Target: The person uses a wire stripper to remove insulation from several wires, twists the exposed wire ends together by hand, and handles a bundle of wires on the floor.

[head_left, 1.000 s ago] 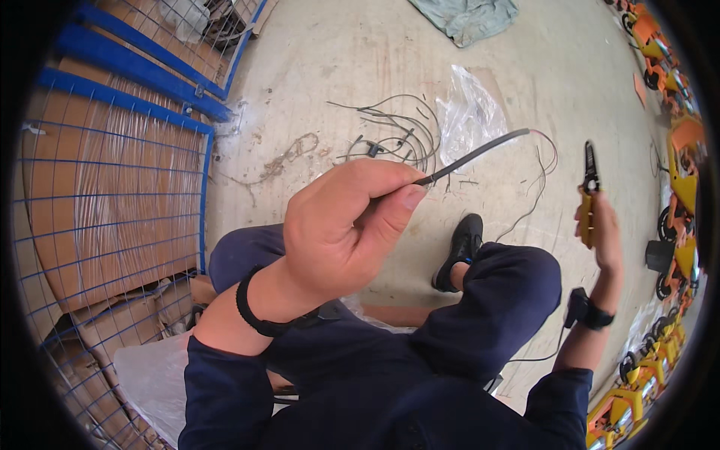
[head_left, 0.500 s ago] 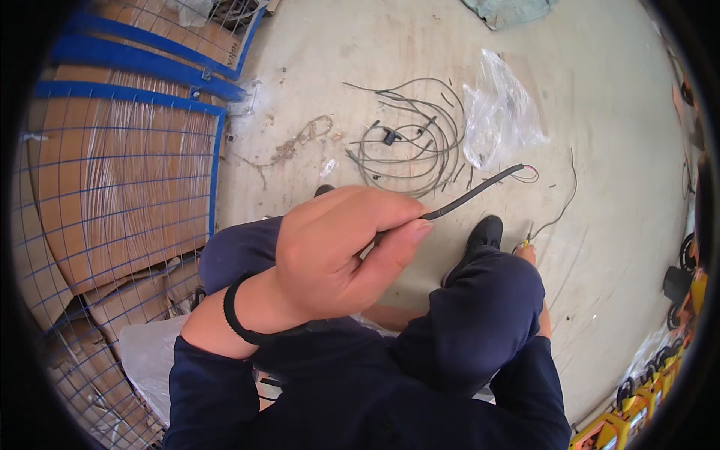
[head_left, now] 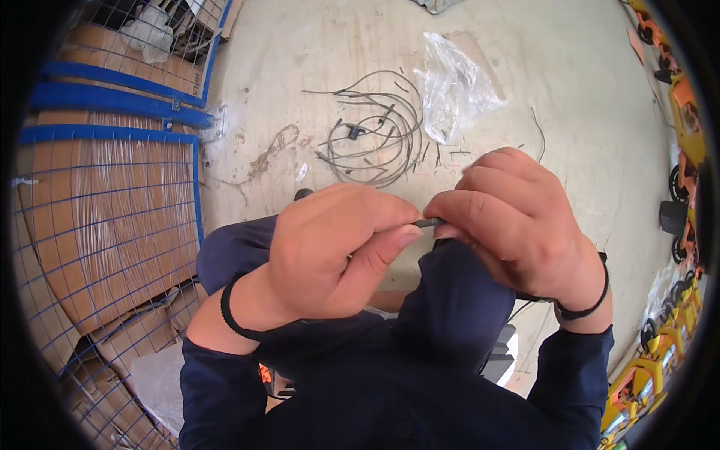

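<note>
Over my lap, my left hand (head_left: 322, 251) pinches a short dark cable (head_left: 425, 223) between thumb and forefinger. My right hand (head_left: 521, 225) has closed its thumb and fingers round the same cable, a little to the right. Just a small length of dark sheath shows between the two grips. The fingers of my right hand hide the cable's stripped end. On the floor beyond my hands lies a loose tangle of thin grey-green cables (head_left: 415, 142), with a small black piece (head_left: 354, 133) among them.
Clear plastic film (head_left: 454, 90) and short cable offcuts (head_left: 437, 155) lie right of the tangle. A single thin wire (head_left: 541, 131) curves further right. A blue mesh cage (head_left: 197, 176) with wrapped cardboard (head_left: 112, 225) stands left; yellow-orange equipment (head_left: 637, 386) lines the right edge.
My right hand has come up from the floor at the right, where it held a small yellow tool, and now grips the cable. The cable's stripped end is covered. The view has shifted slightly.
</note>
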`<state>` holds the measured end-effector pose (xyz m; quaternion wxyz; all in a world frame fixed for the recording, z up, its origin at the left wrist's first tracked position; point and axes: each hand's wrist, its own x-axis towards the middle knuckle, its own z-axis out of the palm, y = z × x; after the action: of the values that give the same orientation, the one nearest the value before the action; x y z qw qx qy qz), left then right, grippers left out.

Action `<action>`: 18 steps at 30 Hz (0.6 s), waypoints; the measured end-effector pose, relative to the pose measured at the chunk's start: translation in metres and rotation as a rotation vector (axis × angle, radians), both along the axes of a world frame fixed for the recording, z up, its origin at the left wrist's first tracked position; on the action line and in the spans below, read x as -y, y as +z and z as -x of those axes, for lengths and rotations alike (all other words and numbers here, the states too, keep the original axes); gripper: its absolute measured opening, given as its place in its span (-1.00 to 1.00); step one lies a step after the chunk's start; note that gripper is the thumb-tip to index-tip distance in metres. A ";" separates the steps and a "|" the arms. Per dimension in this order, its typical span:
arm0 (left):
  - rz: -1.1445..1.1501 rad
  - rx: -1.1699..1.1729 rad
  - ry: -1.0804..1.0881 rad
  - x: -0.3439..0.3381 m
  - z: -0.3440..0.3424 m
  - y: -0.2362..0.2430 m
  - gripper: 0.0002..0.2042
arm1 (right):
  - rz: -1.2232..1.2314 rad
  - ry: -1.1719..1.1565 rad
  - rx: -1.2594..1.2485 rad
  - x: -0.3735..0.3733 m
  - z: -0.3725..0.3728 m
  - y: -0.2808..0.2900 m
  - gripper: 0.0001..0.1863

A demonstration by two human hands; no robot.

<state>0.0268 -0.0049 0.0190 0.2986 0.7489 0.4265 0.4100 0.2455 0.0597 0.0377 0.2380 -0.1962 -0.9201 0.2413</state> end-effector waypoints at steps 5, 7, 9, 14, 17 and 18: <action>0.295 0.359 -0.175 0.018 0.010 0.001 -0.90 | 0.270 0.030 -0.257 0.026 0.015 -0.011 -0.80; 0.364 0.432 -0.194 0.023 0.015 0.000 -0.89 | 0.404 0.047 -0.285 0.032 0.021 -0.010 -0.78; 0.432 0.501 -0.214 0.028 0.019 -0.001 -0.88 | 0.439 0.058 -0.290 0.037 0.025 -0.009 -0.77; 0.587 0.697 -0.263 0.033 0.022 0.000 -0.83 | 0.484 0.100 -0.311 0.039 0.031 -0.005 -0.75; 0.574 0.768 -0.374 0.032 0.026 -0.006 -0.92 | 0.519 0.122 -0.334 0.039 0.033 -0.004 -0.74; 0.573 0.766 -0.375 0.031 0.027 -0.006 -0.92 | 0.531 0.129 -0.339 0.039 0.033 -0.004 -0.75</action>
<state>0.0002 -0.0363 0.0127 0.6952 0.4965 0.2402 0.4609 0.2127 0.0203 0.0341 0.3125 -0.1499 -0.7829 0.5166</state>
